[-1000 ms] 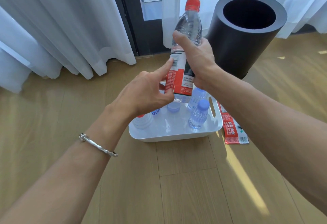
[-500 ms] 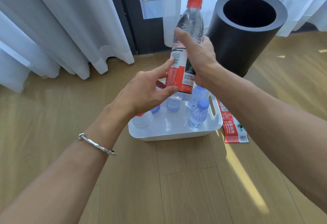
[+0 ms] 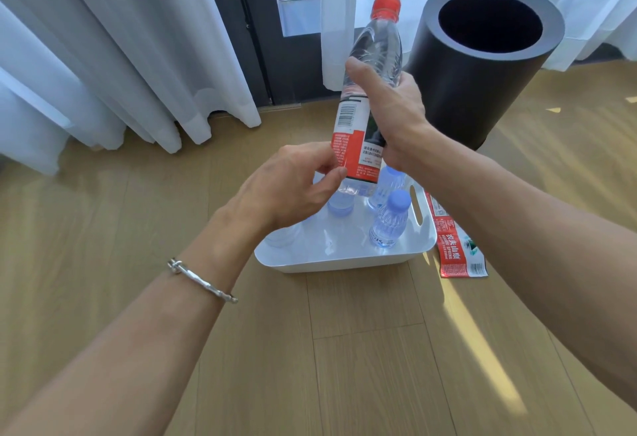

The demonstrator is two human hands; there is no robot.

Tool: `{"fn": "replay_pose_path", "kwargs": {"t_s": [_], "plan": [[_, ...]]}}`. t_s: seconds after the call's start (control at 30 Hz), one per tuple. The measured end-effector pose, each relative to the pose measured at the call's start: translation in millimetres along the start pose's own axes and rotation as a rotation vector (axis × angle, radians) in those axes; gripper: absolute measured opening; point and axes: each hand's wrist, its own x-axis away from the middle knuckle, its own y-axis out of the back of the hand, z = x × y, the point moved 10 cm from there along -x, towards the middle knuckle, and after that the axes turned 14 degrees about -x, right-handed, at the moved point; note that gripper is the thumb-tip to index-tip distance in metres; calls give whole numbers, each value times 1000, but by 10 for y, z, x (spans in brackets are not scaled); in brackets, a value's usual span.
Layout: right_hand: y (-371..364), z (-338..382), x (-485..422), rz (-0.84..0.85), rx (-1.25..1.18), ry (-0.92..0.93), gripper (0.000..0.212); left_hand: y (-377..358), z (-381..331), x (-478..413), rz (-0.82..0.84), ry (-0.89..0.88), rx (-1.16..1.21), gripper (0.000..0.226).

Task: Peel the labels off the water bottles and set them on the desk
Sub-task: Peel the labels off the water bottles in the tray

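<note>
Two hands on 1 bottle: the right hand (image 3: 389, 115) grips the red-capped bottle (image 3: 375, 53) round its middle, thumb across the front, holding it tilted in the air above the white tub (image 3: 344, 258). The left hand (image 3: 289, 187), fingers curled, pinches the lower left edge of the label (image 3: 355, 149), red & white, on the bottle w/ barcode facing the camera. Small blue-capped bottles (image 3: 391, 218) stand in the tub. A peeled label (image 3: 455, 249) lies flat on the wood floor (image 3: 362, 349) just right of the tub. The black bin (image 3: 482, 91) stands behind, near the white curtains (image 3: 120, 39). A silver bracelet (image 3: 203, 280) sits on the left wrist.
</note>
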Motion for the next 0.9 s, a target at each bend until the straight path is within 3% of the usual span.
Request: {"fn": "replay_pose_path", "kwargs": {"t_s": [0.33, 0.53, 0.7, 0.9], "plan": [[16, -11, 25, 3, -26, -45, 58, 74, 6, 32, -73, 52, 24, 32], [-23, 5, 37, 20, -32, -47, 54, 117, 198, 34, -165, 192, 144, 27], [-22, -7, 45, 23, -5, -51, 54, 51, 267, 46, -84, 257, 395, 35], [-102, -9, 90, 50, -60, -57, 51, 20, 149, 15, -47, 251, 168, 46]]}}
